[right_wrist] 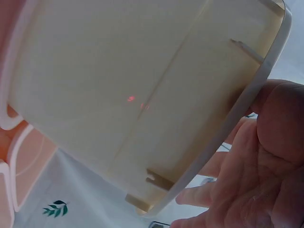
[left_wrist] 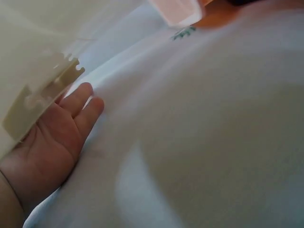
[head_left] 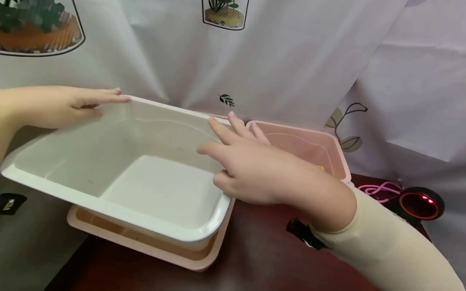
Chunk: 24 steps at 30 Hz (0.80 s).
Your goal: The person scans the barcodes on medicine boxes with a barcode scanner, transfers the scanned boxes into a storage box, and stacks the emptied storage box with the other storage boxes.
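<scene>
A white plastic tub (head_left: 164, 190) is tilted above a pink tub (head_left: 204, 262), overhanging it on the left. My left hand (head_left: 54, 106) grips its far-left rim, the thumb on the inner side and fingers outside. The left wrist view shows this hand (left_wrist: 52, 142) along the tub's outer wall, its thumb hidden. At the opposite rim, my right hand (head_left: 255, 169) holds the tub with fingers spread and thumb inside. In the right wrist view, the right hand (right_wrist: 251, 175) is at the tub's rim (right_wrist: 213, 147), its thumb tip hidden behind it.
Another pink tub (head_left: 298, 141) stands at the back right, a small orange-yellow thing just showing inside. Farther right on the dark red table (head_left: 262, 242) is a round black device (head_left: 422, 203) with red lights, beside a pink cable (head_left: 380, 189). A patterned curtain (head_left: 291, 60) hangs behind.
</scene>
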Available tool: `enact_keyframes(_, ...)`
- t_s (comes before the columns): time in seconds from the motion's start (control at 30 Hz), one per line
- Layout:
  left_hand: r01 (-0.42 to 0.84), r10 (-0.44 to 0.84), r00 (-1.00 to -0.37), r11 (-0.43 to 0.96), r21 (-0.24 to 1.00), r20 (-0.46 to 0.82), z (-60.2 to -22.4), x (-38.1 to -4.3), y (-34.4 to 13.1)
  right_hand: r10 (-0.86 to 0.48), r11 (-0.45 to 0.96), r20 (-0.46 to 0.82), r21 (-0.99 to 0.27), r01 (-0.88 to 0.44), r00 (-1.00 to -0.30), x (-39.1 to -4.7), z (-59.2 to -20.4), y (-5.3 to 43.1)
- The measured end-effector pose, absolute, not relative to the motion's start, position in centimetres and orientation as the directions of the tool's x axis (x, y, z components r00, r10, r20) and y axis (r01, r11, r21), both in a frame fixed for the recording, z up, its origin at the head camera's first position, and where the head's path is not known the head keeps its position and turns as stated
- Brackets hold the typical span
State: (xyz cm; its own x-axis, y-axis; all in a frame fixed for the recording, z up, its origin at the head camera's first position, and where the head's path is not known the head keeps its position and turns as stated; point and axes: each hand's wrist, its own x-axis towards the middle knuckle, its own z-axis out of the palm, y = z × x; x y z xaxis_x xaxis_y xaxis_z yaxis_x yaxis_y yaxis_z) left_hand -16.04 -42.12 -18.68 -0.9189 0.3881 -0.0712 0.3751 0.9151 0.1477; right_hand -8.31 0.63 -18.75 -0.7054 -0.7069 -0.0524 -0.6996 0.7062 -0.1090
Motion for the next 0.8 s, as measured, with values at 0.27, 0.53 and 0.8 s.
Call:
enact_keyframes(0.27, 0.392, 0.404, -0.908, 0.912, 0.117, -0.107, -21.9, -16.6, -39.9, -0.688, 0.725, -0.107, -0.126, -0.677, -0.717, -8.7, -21.2, 0.2)
enact_keyframes(0.53, 0.438, 0.454, -0.891, 0.871, 0.224, -0.021, -23.6, -16.5, -38.2, -0.682, 0.718, -0.054, -0.239, -0.653, -0.73, -8.6, -23.9, 0.4)
enact_keyframes(0.8, 0.458, 0.493, -0.87, 0.82, 0.343, -0.018, -25.6, -16.3, -36.7, -0.684, 0.701, -0.013, -0.288, -0.653, -0.729, -8.4, -26.0, 1.0)
